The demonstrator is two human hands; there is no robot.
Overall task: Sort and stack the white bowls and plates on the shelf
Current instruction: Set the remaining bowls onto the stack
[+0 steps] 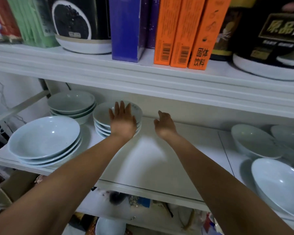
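On the white middle shelf point(151, 158) stand three stacks at the left: wide shallow bowls point(44, 138) in front, deeper bowls point(71, 104) behind them, and a stack of small bowls point(102, 119) to their right. My left hand point(122, 119) lies with straight fingers over the top small bowl. My right hand point(165, 124) hovers just right of that stack, fingers loosely curled, holding nothing. At the right end lie single bowls: one point(255, 141) further back, another point(285, 136) behind it, and a large one point(280, 185) at the front edge.
The upper shelf point(143, 73) hangs low over the bowls and carries orange boxes point(185, 31), a blue box point(126, 28) and black packages point(78, 22). Below the middle shelf are bags, clutter and another bowl point(109, 226).
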